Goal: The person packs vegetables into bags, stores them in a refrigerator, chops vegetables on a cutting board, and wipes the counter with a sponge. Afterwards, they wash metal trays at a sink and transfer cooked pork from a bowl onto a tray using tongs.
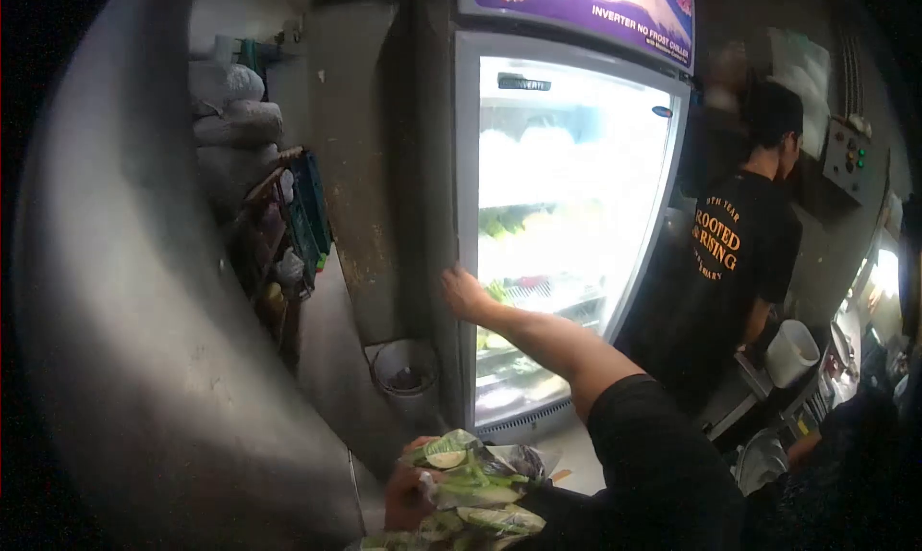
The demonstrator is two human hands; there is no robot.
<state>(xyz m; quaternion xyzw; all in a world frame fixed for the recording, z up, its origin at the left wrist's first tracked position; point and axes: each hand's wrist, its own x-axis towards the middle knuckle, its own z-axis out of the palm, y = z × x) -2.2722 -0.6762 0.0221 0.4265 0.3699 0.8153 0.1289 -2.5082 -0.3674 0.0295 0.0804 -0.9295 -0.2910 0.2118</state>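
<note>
A glass-door chiller [586, 177] stands lit in front of me, with leafy greens and other goods blurred by glare on its shelves. My right hand [466, 294] is at the left edge of its door, fingers curled around that edge. Low in the view, my left hand [408, 493] grips clear plastic bags of green vegetables [475, 469], held close to my body. A label shows on the upper bag. Part of the left hand is hidden behind the bags.
A co-worker in a black T-shirt [735, 234] stands right of the chiller, facing away. A bucket [403, 369] sits on the floor to its left. Farther left are stacked crates [305, 220] and white sacks [235, 124]. A large metal surface [173, 359] fills the near left.
</note>
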